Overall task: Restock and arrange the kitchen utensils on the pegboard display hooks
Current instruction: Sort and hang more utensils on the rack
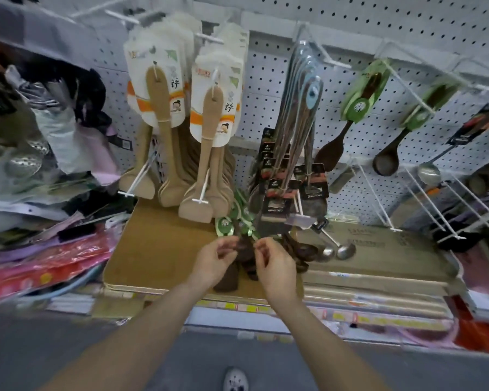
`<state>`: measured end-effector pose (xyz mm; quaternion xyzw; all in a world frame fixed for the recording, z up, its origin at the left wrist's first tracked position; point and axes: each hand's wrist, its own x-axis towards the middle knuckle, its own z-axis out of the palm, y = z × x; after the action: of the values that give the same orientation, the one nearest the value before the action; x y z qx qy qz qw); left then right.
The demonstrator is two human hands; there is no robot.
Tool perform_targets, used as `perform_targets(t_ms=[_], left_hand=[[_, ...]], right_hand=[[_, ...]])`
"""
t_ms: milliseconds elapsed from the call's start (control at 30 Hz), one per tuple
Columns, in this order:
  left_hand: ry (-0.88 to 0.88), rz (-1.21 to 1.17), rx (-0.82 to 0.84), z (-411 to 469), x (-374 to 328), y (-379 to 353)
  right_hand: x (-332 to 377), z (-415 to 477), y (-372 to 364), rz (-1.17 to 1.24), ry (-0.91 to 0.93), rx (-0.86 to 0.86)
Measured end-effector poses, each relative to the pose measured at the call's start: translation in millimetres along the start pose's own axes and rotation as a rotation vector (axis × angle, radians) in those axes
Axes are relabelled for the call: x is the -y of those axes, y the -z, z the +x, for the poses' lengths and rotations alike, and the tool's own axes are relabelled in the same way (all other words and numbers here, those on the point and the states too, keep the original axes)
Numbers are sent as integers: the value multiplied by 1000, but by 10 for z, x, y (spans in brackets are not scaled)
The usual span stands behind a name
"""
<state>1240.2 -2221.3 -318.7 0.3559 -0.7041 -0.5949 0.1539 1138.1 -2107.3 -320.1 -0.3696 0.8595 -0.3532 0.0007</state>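
Note:
A pile of dark wooden spoons with green card labels lies on a brown board below the pegboard. My left hand and my right hand hover side by side over that pile, fingers loosely curled; blur hides whether either touches a spoon. Light wooden spatulas in white cards hang on hooks at the upper left. Steel utensils hang at the centre. Dark spoons in green cards hang at the right.
Two steel ladles lie on flat cardboard boxes to the right of the pile. Several bare white hooks stick out at the lower right. Packaged goods crowd the left side. My shoe is on the grey floor.

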Motion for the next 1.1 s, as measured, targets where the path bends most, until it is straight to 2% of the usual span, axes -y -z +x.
perform_targets(t_ms=[233,467,867,1000,1100], left_hand=[[193,-6,-48,-88,654,-18],[318,46,-100,180,994,-45],[306,276,-65,920,1479,-187],[238,410,-88,1114,1532,-271],[206,402,-99,1258,1544,-318]], right_hand=[[-378,-322,-363,-56,-116,181],[-516,-161,-564,-90,-103,291],[-478,648,-1225,-126,-62,543],[-421,761,-1458,-138,-159,639],[-366,847,-1639,-137,-256,685]])
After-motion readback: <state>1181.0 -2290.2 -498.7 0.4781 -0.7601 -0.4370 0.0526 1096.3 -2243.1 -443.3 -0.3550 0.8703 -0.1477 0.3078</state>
